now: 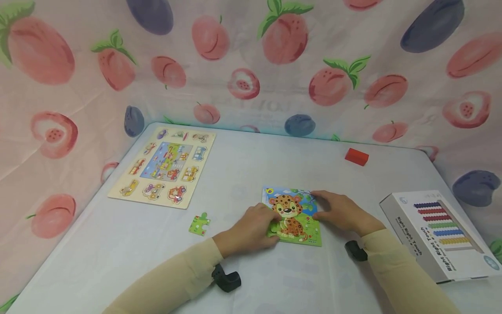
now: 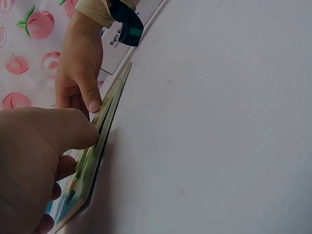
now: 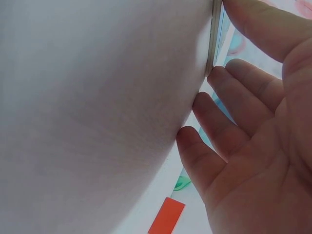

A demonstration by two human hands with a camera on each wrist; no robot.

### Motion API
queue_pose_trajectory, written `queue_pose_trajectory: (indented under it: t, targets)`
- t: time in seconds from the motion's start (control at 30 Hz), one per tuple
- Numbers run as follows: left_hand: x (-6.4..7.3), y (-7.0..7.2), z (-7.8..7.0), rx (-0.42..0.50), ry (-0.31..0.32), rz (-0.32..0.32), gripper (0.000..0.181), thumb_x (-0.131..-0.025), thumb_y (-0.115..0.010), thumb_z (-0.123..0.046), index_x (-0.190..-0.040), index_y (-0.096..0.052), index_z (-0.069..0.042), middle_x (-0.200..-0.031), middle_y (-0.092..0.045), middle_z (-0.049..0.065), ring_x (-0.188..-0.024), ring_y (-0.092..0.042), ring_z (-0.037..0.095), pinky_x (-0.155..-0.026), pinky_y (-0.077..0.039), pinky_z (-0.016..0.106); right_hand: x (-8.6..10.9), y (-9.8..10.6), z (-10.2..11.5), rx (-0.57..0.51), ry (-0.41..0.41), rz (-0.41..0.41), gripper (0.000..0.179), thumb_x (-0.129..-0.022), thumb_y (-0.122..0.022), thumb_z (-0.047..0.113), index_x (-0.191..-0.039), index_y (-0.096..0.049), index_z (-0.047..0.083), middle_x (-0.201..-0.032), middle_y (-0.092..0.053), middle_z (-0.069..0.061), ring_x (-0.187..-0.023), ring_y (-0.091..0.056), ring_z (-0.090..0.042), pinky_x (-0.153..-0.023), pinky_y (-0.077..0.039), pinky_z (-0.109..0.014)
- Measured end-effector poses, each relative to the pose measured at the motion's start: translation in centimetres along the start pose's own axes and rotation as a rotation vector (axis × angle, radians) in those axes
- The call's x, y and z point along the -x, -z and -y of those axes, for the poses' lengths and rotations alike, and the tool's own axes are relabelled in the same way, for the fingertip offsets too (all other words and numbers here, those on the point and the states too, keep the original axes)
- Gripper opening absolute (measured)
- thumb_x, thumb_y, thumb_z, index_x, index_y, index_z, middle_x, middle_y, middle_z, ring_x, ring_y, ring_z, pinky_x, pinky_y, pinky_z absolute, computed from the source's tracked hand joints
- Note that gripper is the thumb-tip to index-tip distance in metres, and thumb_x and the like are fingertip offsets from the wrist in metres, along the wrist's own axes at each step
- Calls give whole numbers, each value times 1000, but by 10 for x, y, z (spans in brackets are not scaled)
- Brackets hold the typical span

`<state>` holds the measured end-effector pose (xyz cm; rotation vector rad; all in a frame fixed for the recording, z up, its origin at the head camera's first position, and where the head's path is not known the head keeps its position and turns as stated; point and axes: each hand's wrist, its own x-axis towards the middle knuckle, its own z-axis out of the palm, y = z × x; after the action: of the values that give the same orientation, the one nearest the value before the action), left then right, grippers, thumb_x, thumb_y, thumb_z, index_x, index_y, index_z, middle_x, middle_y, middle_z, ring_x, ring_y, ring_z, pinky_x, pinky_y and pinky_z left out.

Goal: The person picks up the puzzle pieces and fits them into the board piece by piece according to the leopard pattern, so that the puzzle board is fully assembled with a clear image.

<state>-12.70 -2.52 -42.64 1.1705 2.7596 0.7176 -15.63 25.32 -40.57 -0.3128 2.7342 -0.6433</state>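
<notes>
A leopard jigsaw puzzle (image 1: 290, 224) lies on the white table in front of me, with a spotted leopard on green grass under blue sky. My left hand (image 1: 252, 229) grips it at the lower left with bent fingers and covers that part. In the left wrist view, the thumb (image 2: 80, 129) meets the puzzle's edge (image 2: 109, 114), and the fingers curl over its face. At the right side, my right hand (image 1: 341, 211) touches the edge with thumb and fingertips spread. A loose green jigsaw piece (image 1: 200, 224) lies left of the left hand.
A wooden vehicle peg puzzle (image 1: 188, 192) lies at the back left. Toward the back right sits a red block (image 1: 357, 157). A white box (image 1: 415, 235) with coloured rows stands right of the right arm. Fruit-patterned cloth (image 1: 243, 52) hangs behind the table.
</notes>
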Motion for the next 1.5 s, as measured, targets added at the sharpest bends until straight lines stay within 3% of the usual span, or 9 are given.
queue_pose_trajectory:
  t: [0.4,1.07,1.5]
  targets:
    - [-5,-1,-5,9,46,31,39,-89,-74,-30,-122,-67,-11,-115,-66,-2,-114,-51,17,-99,-40,36,0,-1,-1,-1,14,-4,70,-89,-76,27,-149,-46,6,-150,-43,-22,-139,-35,-46,-109,-30,-63]
    - [-8,-4,-5,12,60,0,40,-88,-76,-31,-122,-68,-11,-114,-66,-2,-112,-51,17,-99,-41,37,1,0,-1,4,36,-13,68,-89,-76,25,-148,-47,5,-149,-45,-22,-138,-36,-46,-109,-30,-62]
    - [-15,-4,-10,18,53,6,34,-88,-75,-29,-118,-71,-13,-107,-67,-5,-102,-50,13,-91,-42,34,1,0,-1,14,31,-17,69,-89,-76,26,-148,-47,5,-149,-45,-23,-137,-37,-46,-108,-31,-63]
